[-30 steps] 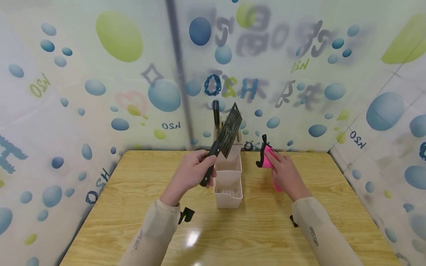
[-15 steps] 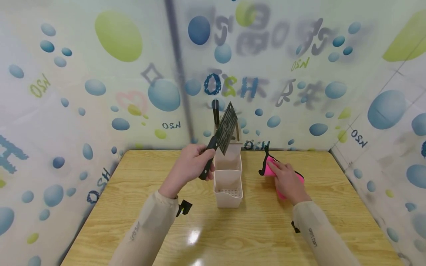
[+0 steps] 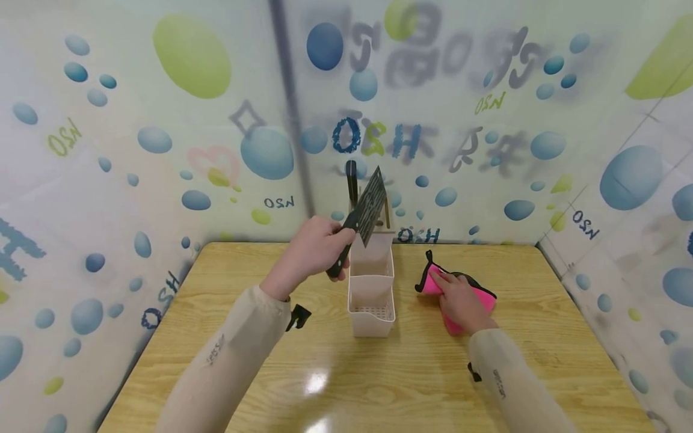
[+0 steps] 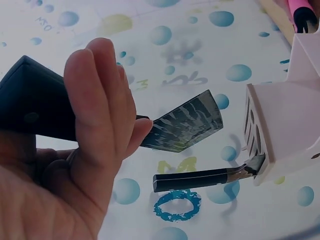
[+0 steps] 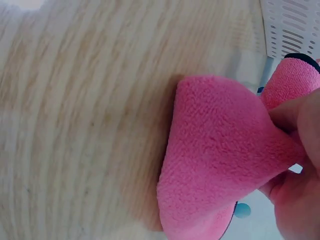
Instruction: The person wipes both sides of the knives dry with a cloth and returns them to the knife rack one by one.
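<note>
My left hand (image 3: 320, 248) grips the black handle of a cleaver (image 3: 372, 205), whose dark patterned blade tilts up in front of the knife holder. In the left wrist view the fingers wrap the handle and the cleaver blade (image 4: 187, 122) stands apart from the slotted holder. My right hand (image 3: 461, 300) pinches a pink cloth (image 3: 486, 298) with black edging, low over the table's right side. In the right wrist view the fleecy pink cloth (image 5: 215, 145) is bunched between thumb and fingers, its lower part at the wooden surface. Another knife (image 3: 352, 180) sticks up from the holder's slotted top.
A pale holder (image 3: 373, 329) with two stepped bins and a slotted back stands mid-table, between my hands. The wooden table (image 3: 249, 373) meets a patterned wall covering (image 3: 260, 78) at the back and sides.
My right hand has drawn the pink cloth down toward me, and more of it now lies spread at the table. The left hand, still gripping the cleaver, has risen slightly.
</note>
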The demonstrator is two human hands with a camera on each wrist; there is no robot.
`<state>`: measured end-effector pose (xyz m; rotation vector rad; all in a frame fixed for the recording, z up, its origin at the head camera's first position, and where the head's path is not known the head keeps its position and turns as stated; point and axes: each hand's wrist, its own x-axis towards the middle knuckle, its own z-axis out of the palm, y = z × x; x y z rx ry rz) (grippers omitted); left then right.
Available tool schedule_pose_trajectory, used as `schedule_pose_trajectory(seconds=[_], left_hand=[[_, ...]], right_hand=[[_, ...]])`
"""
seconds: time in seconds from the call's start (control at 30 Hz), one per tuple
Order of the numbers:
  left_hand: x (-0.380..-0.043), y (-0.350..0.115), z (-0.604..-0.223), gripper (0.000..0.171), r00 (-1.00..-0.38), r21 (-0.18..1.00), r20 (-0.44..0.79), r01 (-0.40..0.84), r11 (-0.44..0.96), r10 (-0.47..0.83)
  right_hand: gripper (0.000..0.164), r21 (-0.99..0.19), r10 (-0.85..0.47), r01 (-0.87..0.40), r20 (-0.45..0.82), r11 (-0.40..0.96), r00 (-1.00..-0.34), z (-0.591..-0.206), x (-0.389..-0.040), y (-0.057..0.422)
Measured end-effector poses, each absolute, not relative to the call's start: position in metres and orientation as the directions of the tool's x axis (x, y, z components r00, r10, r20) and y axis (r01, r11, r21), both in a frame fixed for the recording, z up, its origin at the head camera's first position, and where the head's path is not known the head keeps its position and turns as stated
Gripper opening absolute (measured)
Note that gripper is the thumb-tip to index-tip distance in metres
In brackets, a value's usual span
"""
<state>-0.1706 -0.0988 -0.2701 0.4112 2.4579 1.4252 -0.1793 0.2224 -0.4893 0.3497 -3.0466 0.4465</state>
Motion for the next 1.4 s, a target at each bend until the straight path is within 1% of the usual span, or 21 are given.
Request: schedule_pose_trajectory(seconds=[0.07,0.2,0.4,0.5,0.63,0.8,0.93,1.07,1.17,1.3,1.4], left_hand=[[-0.172,-0.098,-0.267,0.040,-0.921,0.863,-0.104,0.104,0.494,0.375],[-0.176,-0.096,-0.261,0.046,-0.919,0.821,-0.107,0.134,0.555,0.379],[-0.181,-0.093,-0.252,0.042,-0.921,0.749,-0.140,0.142,0.647,0.364],[-0.183,-0.091,-0.250,0.042,-0.921,0.718,-0.165,0.134,0.683,0.354],[-0.187,-0.087,-0.249,0.046,-0.917,0.679,-0.172,0.155,0.718,0.361],[-0.191,-0.083,-0.246,0.049,-0.911,0.645,-0.183,0.172,0.744,0.369],[-0.193,-0.079,-0.241,0.049,-0.911,0.624,-0.207,0.158,0.766,0.356],[-0.195,-0.076,-0.236,0.041,-0.917,0.609,-0.213,0.144,0.780,0.336],[-0.196,-0.075,-0.232,0.035,-0.923,0.604,-0.215,0.132,0.786,0.320],[-0.198,-0.072,-0.228,0.034,-0.922,0.600,-0.214,0.136,0.788,0.322],[-0.200,-0.070,-0.225,0.038,-0.915,0.592,-0.216,0.155,0.791,0.341]], right_hand=[[0.056,-0.293,-0.207,-0.213,0.049,0.932,-0.977,-0.490,-0.180,0.221],[0.055,-0.317,-0.201,-0.188,-0.008,0.930,-0.980,-0.486,-0.181,0.218],[0.052,-0.402,-0.213,-0.152,-0.111,0.903,-0.971,-0.470,-0.183,0.205],[0.051,-0.456,-0.247,-0.168,-0.119,0.874,-0.962,-0.464,-0.184,0.197],[0.051,-0.541,-0.268,-0.167,-0.113,0.824,-0.957,-0.458,-0.185,0.187],[0.057,-0.633,-0.294,-0.162,-0.109,0.757,-0.950,-0.448,-0.184,0.172],[0.062,-0.660,-0.313,-0.150,-0.136,0.736,-0.940,-0.443,-0.182,0.158],[0.051,-0.668,-0.316,-0.125,-0.173,0.734,-0.933,-0.444,-0.181,0.145],[0.043,-0.666,-0.311,-0.121,-0.173,0.736,-0.935,-0.446,-0.181,0.136],[0.040,-0.657,-0.294,-0.128,-0.148,0.743,-0.944,-0.450,-0.181,0.129],[0.030,-0.634,-0.278,-0.125,-0.147,0.763,-0.949,-0.454,-0.180,0.128]])
